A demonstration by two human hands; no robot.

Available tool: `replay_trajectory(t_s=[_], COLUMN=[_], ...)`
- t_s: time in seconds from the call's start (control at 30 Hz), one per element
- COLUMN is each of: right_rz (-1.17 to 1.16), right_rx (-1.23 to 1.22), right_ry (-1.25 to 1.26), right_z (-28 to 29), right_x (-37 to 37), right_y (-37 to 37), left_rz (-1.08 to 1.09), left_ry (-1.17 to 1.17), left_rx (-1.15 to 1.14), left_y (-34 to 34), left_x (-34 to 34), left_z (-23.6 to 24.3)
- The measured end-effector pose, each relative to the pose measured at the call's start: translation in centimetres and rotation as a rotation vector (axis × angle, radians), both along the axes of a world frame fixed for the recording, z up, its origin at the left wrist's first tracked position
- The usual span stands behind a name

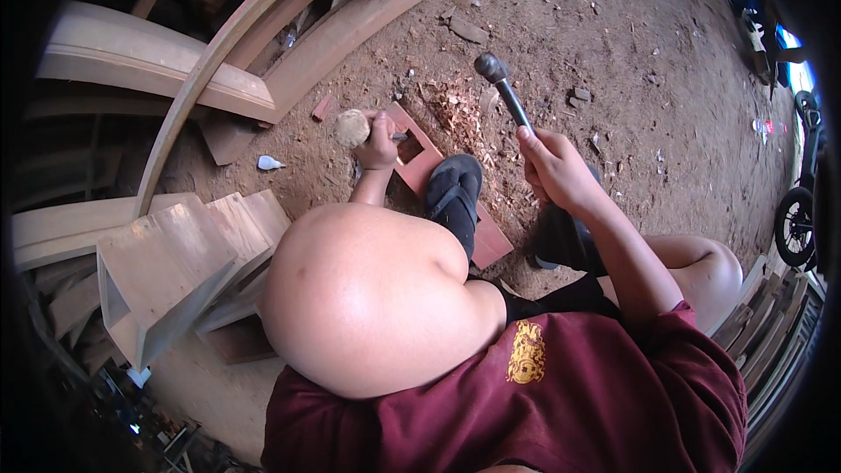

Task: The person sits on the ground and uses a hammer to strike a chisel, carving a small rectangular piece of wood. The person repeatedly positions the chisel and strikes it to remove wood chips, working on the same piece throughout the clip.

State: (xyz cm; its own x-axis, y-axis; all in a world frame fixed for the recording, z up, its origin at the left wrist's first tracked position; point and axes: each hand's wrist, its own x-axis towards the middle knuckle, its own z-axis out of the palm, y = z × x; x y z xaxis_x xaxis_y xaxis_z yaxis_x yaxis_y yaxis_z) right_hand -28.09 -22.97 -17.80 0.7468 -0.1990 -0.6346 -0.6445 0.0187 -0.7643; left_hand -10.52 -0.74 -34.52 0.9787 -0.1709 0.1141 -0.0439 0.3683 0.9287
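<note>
My left hand (378,144) grips a chisel (354,129) with a pale, rounded wooden top and a dark shaft beside the square cut-out in a reddish wooden board (486,241). My right hand (552,162) holds a hammer (495,79) by its dark handle, raised with its head to the upper left. My sandalled foot (453,188) rests on the board, and pale wood shavings (451,109) are heaped just beyond it.
Curved timber frames (324,44) fill the upper left, with wooden pieces (158,258) stacked below them. A small white bottle (269,162) lies on the dirt floor (648,105). A motorbike (797,219) stands at the right edge, above stacked planks (758,315).
</note>
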Motion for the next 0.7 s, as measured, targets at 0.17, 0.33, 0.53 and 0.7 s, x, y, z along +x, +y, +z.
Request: replay_trajectory(t_s=[0.17,0.33,0.53,0.7], right_rz=[-0.034,0.017,0.039,0.546], right_rx=[0.001,-0.195,-0.676,-0.543], right_ry=[-0.113,-0.478,-0.927,-0.228], right_z=[2.8,10.1,7.4,7.5], right_x=[1.2,3.0,6.3,8.1], right_y=[1.2,1.3,4.6,4.9], left_rz=[-0.035,0.020,0.065,0.185], left_ry=[-0.067,-0.090,-0.253,-0.627], left_rx=[0.168,0.280,0.494,0.603], left_y=[-0.7,-1.3,-0.8,-1.9], left_x=[0.3,1.0,1.7,1.0], left_z=[-0.1,-1.4,-3.0,-2.2])
